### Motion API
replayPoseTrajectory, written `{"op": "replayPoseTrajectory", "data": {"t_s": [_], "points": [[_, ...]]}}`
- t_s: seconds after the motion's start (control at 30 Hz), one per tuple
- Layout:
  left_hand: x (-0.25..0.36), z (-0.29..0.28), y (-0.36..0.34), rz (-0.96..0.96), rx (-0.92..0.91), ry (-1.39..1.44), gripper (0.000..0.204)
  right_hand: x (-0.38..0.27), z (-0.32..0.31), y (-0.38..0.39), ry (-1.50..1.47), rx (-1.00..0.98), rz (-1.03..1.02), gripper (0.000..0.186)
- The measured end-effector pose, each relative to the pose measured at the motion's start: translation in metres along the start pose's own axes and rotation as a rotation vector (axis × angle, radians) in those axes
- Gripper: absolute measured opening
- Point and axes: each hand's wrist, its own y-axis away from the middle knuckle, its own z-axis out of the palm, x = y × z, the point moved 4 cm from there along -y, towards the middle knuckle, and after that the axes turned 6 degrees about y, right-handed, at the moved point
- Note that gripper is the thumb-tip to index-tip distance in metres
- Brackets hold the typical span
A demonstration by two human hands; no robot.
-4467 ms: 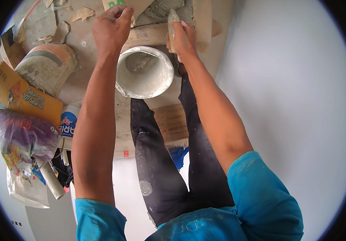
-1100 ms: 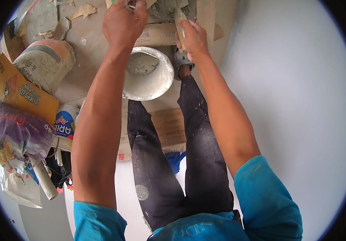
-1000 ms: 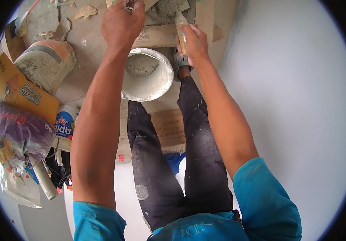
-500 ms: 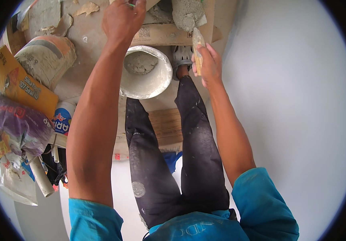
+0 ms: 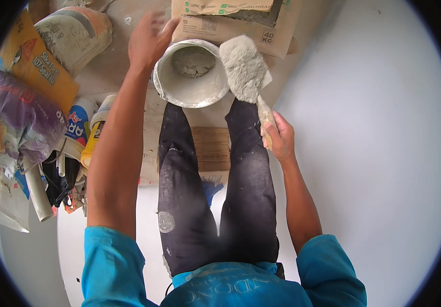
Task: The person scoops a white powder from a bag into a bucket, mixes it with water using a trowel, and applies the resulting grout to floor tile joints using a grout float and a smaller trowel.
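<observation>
My right hand (image 5: pixel 280 137) grips a trowel by its worn wooden handle (image 5: pixel 264 113). Heaped grey cement powder (image 5: pixel 242 65) covers most of the blade, leaving a pale corner showing at its right. The load hangs just right of a white bucket (image 5: pixel 200 96), whose coated inside holds some grey material (image 5: pixel 193 61) at the bottom. My left hand (image 5: pixel 151 43) is over the floor at the bucket's upper left, thumb spread and fingers slightly smeared by motion, with nothing seen in it. Beyond the bucket lies an open brown paper cement bag (image 5: pixel 195 28), grey powder showing inside.
At left are a dusty sack (image 5: pixel 74 38), a yellow box (image 5: pixel 44 61), a purple plastic bag (image 5: pixel 23 117), a blue-and-white tub (image 5: pixel 79 123), a yellow container (image 5: pixel 91 140) and a white pipe (image 5: pixel 37 192). A pale wall (image 5: pixel 364 128) rises at right. Flattened cardboard (image 5: pixel 211 148) lies between my legs.
My right hand has drawn the loaded trowel back from the bag to beside the bucket. The left hand has left the bag's edge and come nearer. The view has shifted.
</observation>
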Motion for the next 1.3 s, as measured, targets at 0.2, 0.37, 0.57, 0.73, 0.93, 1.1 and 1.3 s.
{"op": "replayPoseTrajectory", "data": {"t_s": [0.2,0.37,0.57,0.73,0.93,1.1,1.3], "points": [[-0.211,0.034,0.097,-0.448,-0.101,0.149,0.072,0.047,0.070,-0.047,0.408,-0.111,0.020,0.042],[-0.263,0.069,0.106,-0.619,-0.290,0.473,0.058,0.043,0.172,-0.096,0.790,0.048,-0.048,0.042],[-0.253,0.036,0.109,-0.628,-0.251,0.560,0.040,-0.020,0.216,-0.090,1.155,0.043,-0.166,0.051],[-0.122,-0.074,0.187,-0.740,-0.054,0.583,0.035,-0.149,0.176,0.060,1.359,-0.085,-0.261,0.052],[0.172,-0.270,0.324,-0.762,0.079,0.776,0.033,-0.371,0.052,0.344,1.376,-0.074,-0.654,0.052],[0.482,-0.488,0.467,-0.610,0.323,0.951,0.033,-0.583,-0.057,0.661,1.364,-0.040,-1.012,0.053],[0.631,-0.692,0.557,-0.540,0.463,1.214,0.033,-0.748,-0.048,0.888,1.327,0.045,-1.306,0.054]]}}
